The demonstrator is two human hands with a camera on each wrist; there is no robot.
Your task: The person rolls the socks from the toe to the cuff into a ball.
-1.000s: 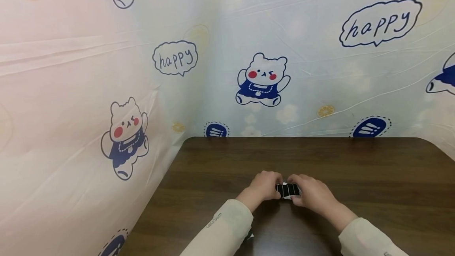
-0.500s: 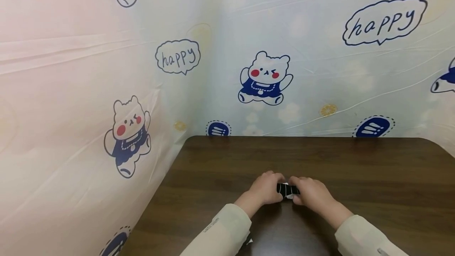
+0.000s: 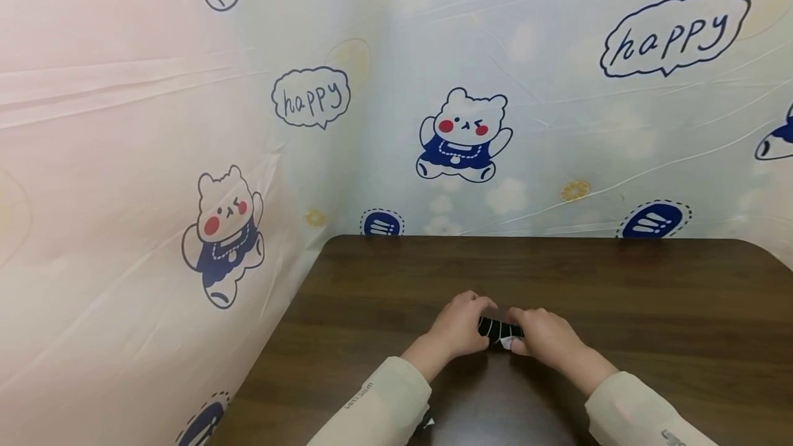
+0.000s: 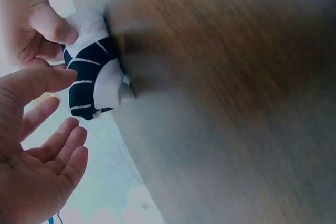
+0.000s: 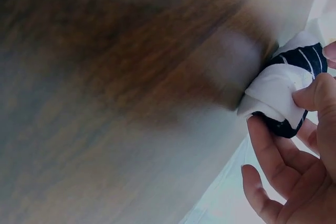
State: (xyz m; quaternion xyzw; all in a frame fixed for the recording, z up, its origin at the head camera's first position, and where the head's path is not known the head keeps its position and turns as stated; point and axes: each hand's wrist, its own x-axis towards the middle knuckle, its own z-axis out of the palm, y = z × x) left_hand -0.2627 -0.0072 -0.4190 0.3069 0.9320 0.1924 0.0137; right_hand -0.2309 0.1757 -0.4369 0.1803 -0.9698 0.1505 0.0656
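Note:
A rolled-up black-and-white sock (image 3: 494,330), with thin white lines across its black part, is between the two hands over the middle of the brown table (image 3: 384,274). My right hand (image 3: 548,337) pinches its right end; in the right wrist view the thumb presses the white fabric (image 5: 278,90) and fingers lie beneath. At the left end is my left hand (image 3: 457,325). The left wrist view shows its thumb against the black striped part (image 4: 84,85), its other fingers spread loosely and apart from the sock.
Beside the left sleeve (image 3: 381,398) a small black-and-white item (image 3: 427,420) shows, mostly hidden by the forearm. A patterned curtain (image 3: 384,54) with bears and "happy" lettering hangs behind and left of the table.
The left hand has shifted slightly left and its forefinger has lifted off the sock. More of the sock's white part shows near the right thumb. The right hand stays nearly in place.

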